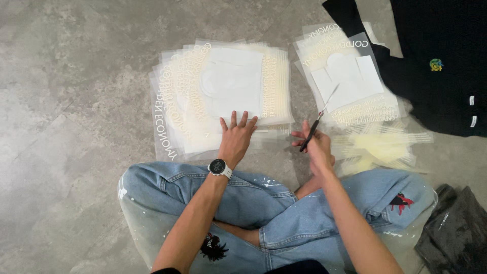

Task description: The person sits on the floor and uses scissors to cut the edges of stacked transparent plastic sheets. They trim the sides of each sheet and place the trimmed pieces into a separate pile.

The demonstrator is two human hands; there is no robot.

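Person seated cross-legged on grey concrete floor [71, 101], blue jeans [284, 213], seen from above; landmark: the big stack of clear film sheets [223, 94] straight ahead of the knees, pale lettering printed along their edges (not copied here).

Left hand [236, 137], watch [220, 167] on the wrist, lies flat on the near edge of that stack, fingers spread, palm down, gripping nothing; sheets fan out beyond it and to its left.

Right hand [317, 147] just right of the stack's near corner, off the sheets; its grip is pressed closed around the dark handles of a pair of scissors [317, 119]; blades point up and away, tips over a smaller second pile of sheets [350, 81] right of the stack; whether the blades are parted, cannot tell.

Near that second pile, yellowish cut strips [380, 144]; beyond it, a black garment [436, 61]; dark cloth [454, 233] by the right knee.
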